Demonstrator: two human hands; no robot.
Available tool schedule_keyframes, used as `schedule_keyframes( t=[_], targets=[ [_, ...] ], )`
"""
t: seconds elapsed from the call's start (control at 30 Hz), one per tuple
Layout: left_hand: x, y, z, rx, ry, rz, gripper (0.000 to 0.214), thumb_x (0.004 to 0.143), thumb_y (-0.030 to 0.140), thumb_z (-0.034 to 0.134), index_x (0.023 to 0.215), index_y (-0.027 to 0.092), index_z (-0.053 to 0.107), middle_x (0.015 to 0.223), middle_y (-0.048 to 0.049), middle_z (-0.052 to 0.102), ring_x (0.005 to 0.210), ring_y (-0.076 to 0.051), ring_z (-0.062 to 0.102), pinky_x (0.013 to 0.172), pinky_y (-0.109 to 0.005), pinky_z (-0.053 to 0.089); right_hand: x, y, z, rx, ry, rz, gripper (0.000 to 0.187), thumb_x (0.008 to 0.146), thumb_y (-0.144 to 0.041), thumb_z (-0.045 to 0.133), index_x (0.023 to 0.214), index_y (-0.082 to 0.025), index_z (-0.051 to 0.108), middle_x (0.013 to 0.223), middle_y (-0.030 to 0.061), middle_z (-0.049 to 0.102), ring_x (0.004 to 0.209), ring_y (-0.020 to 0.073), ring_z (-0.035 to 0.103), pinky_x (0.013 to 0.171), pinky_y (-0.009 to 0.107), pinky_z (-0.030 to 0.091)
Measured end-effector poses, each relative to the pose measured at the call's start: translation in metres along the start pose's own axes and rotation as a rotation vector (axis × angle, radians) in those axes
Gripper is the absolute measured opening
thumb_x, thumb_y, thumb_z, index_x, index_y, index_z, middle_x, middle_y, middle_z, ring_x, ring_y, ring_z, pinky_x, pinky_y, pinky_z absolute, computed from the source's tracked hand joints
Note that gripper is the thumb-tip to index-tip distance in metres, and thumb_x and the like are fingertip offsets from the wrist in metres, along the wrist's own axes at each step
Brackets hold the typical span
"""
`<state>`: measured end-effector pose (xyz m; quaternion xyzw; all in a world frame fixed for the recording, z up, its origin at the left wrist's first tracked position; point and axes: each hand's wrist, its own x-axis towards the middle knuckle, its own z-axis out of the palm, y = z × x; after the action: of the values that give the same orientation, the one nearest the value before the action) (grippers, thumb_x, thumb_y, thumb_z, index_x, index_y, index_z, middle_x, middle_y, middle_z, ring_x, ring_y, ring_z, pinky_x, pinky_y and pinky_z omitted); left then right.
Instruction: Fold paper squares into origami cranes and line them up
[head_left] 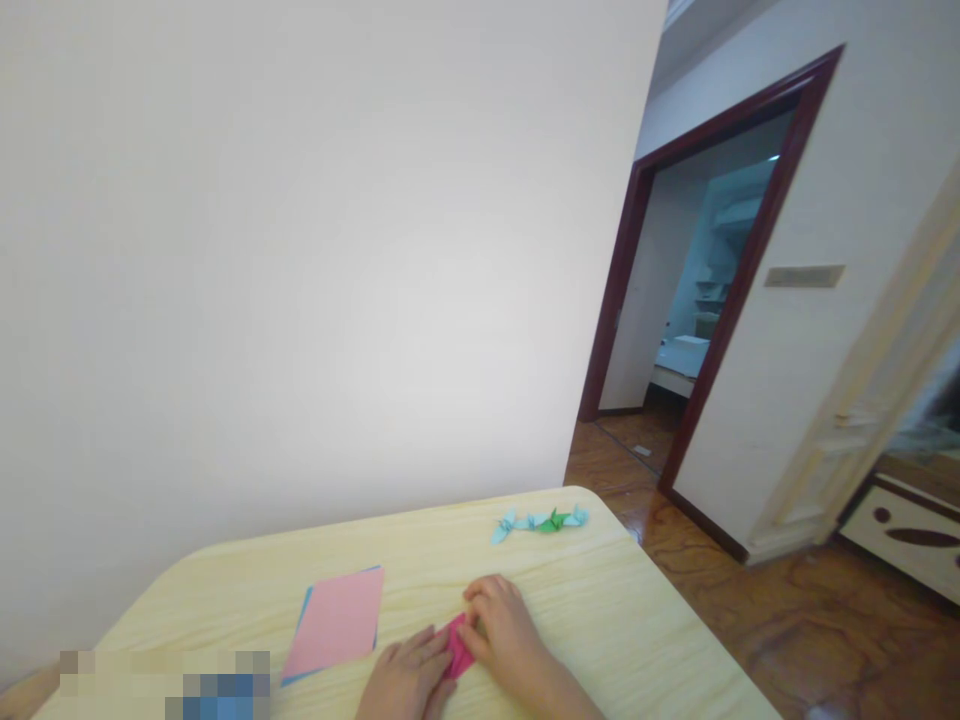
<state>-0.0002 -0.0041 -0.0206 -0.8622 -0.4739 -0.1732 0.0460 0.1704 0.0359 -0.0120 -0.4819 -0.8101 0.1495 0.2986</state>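
A small folded piece of deep pink origami paper [460, 648] lies on the table between my two hands. My left hand [405, 675] covers its left side, fingers pressed together and holding it down. From the right, my right hand [504, 628] grips the paper's edge with the thumb on it and the fingers curled. Part of the paper is hidden under the fingers. To the left sits a stack of square paper sheets [337, 622], light pink on top with blue showing at the edges. Beyond my hands, several small folded paper cranes [553, 521], light blue and green, stand in a row.
The pale wood-grain table [645, 620] has rounded corners and meets a white wall [337, 300]. Another person's arm [30, 692] shows at the lower left beside a pixelated patch. At the right, a dark red door frame [731, 280] opens onto another room.
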Motion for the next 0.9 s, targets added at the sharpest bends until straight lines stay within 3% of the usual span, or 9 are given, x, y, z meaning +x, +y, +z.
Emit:
schedule_keyframes(
  t=[0.17, 0.43, 0.67, 0.9],
  targets=[
    [-0.003, -0.002, 0.005, -0.062, 0.008, -0.036, 0.045, 0.069, 0.019, 0.06, 0.113, 0.03, 0.055, 0.108, 0.0019, 0.067, 0.099, -0.021, 0.061, 0.079, -0.029, 0.052, -0.001, 0.001, 0.003, -0.004, 0.006, 0.002, 0.004, 0.07, -0.015, 0.062, 0.07, -0.018, 0.06, 0.092, 0.0025, 0.059, 0.091, 0.0179, 0.049, 0.084, 0.028, 0.033],
    [-0.008, -0.007, 0.008, -0.032, -0.036, 0.058, 0.043, 0.07, 0.019, 0.055, 0.112, 0.029, 0.055, 0.116, -0.0011, 0.062, 0.106, -0.022, 0.057, 0.084, -0.03, 0.048, 0.0, 0.0, 0.001, -0.027, -0.017, 0.006, 0.004, 0.072, -0.015, 0.06, 0.069, -0.018, 0.06, 0.093, 0.0029, 0.059, 0.092, 0.0176, 0.049, 0.084, 0.028, 0.033],
    [-0.017, -0.008, 0.006, 0.0, 0.049, 0.078, 0.065, 0.061, 0.011, 0.053, 0.124, 0.022, 0.04, 0.117, -0.0068, 0.061, 0.105, -0.02, 0.057, 0.085, -0.027, 0.047, 0.0, -0.002, 0.0, -0.049, -0.015, 0.001, 0.005, 0.074, -0.016, 0.058, 0.07, -0.019, 0.06, 0.093, 0.0029, 0.058, 0.092, 0.0184, 0.049, 0.084, 0.029, 0.034],
    [-0.021, -0.011, 0.008, 0.026, 0.084, 0.129, 0.061, 0.065, 0.012, 0.053, 0.124, 0.024, 0.041, 0.119, -0.0029, 0.06, 0.107, -0.018, 0.055, 0.087, -0.024, 0.045, 0.0, 0.0, 0.002, -0.045, 0.005, -0.002, 0.005, 0.071, -0.014, 0.06, 0.069, -0.018, 0.059, 0.093, 0.003, 0.058, 0.092, 0.0183, 0.049, 0.084, 0.029, 0.034]
  ],
)
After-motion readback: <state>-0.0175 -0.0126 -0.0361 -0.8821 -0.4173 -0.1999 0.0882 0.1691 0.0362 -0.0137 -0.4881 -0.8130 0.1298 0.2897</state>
